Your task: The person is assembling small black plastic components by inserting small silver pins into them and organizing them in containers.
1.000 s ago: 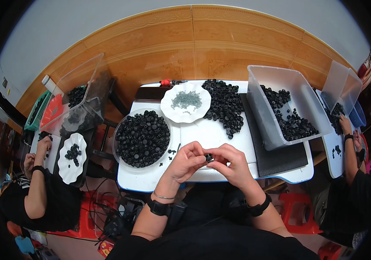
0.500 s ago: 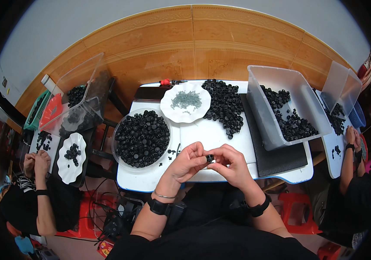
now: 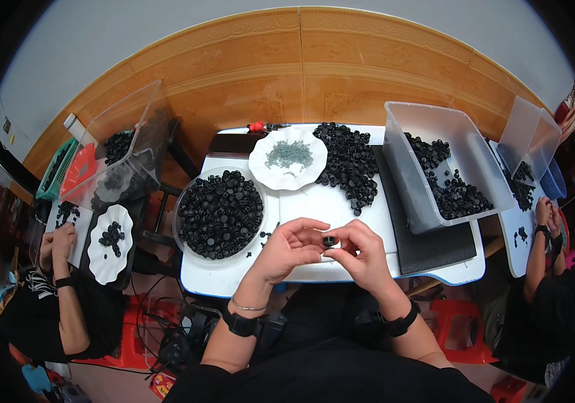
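Note:
A small round black plastic part (image 3: 329, 242) sits in a pinch between the thumb and forefinger of my right hand (image 3: 364, 255). My left hand (image 3: 289, 251) is just beside it, thumb and fingers parted, and seems to hold nothing. Both hands hover over the front of the white table (image 3: 307, 209). A round tub (image 3: 177, 225) heaped with similar black parts stands to the left. Behind my hands, a white scalloped plate (image 3: 287, 180) bears a pile of tiny clear greenish pieces. A loose heap of black parts (image 3: 348, 164) spreads to its right.
A translucent bin (image 3: 411, 195) with black parts rests on a dark mat (image 3: 435, 252) at the right. A red-handled tool (image 3: 257, 127) lies at the back edge. Co-workers sit at both sides; a second scalloped plate (image 3: 103, 265) and a clear box (image 3: 143, 107) stand at the left.
My left fingers have come off the black part and spread apart. The part now shows more upright in my right fingers. The co-worker's hands at the left have shifted slightly.

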`<state>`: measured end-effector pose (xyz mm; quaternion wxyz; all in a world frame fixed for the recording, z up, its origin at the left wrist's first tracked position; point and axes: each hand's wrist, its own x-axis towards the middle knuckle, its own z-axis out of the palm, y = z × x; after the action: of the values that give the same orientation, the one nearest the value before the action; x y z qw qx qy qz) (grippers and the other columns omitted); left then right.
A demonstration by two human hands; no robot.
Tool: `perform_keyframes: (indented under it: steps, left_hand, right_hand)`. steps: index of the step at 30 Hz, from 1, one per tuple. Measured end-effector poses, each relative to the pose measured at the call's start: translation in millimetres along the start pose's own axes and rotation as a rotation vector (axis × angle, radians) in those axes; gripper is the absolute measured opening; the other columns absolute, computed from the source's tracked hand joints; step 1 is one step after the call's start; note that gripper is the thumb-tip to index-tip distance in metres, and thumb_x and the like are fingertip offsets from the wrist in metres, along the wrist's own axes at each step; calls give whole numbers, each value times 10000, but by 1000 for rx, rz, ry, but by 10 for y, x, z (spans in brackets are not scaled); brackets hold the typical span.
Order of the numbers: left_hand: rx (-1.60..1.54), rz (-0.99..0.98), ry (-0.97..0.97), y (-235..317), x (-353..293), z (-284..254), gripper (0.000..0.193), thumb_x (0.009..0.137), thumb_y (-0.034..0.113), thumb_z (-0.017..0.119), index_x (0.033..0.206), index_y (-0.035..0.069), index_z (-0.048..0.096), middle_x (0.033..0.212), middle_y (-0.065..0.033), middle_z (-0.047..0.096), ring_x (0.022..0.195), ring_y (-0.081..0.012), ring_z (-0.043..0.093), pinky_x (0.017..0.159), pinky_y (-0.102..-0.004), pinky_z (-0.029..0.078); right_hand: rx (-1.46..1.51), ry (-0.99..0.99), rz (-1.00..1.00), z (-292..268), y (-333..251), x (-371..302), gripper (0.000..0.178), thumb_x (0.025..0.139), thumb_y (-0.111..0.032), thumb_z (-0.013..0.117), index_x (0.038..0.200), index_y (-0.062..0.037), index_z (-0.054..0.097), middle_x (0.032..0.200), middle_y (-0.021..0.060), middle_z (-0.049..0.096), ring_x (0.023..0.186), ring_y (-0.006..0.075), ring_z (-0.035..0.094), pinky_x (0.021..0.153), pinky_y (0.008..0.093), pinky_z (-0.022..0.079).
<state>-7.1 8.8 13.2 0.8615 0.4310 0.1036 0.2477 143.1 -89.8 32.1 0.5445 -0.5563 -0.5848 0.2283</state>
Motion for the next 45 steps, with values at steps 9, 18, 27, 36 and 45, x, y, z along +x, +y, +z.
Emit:
perform_keyframes:
  steps: [9,18,27,36,45]
  left_hand:
    - [421,306,25,-57,-46,175,466,728,-66,680,1173,-22,549,1031,-115,608,841,-123,594,768,-250,508]
    - [489,313,96,-52,-53,248,428,742,-74,663,1155,-40,558,957,-98,631,839,-118,598,749,-237,505]
    - [282,64,106,53,-100,93,288,818,-12,596,1104,-39,583,954,-119,646,848,-135,621,777,-255,506]
    - [174,-83,143,-6,-238,-220,278,818,4,597,1086,-42,542,849,-108,654,776,-118,626,710,-226,502]
    - [411,64,288,322,-257,-429,257,776,-24,635,1017,-11,548,838,-73,647,772,-89,611,696,-206,483]
  right_hand:
    - [-26,62,-22,-1,-47,-18,189,725,-37,683,901,8,630,741,53,550,573,95,525,509,221,419]
    - [-13,122,-38,36,-42,-2,170,723,-24,688,881,2,631,728,56,550,553,99,550,486,222,421]
    - [-85,9,-54,102,50,-7,144,708,-64,712,823,-21,637,674,45,534,550,118,493,494,241,384]
    - [-48,-88,-41,316,114,2,166,713,-68,707,863,-26,648,675,39,533,541,119,489,489,246,385]
    - [190,-132,80,430,172,84,473,713,-33,696,1165,-40,556,810,45,518,644,94,553,506,197,424]
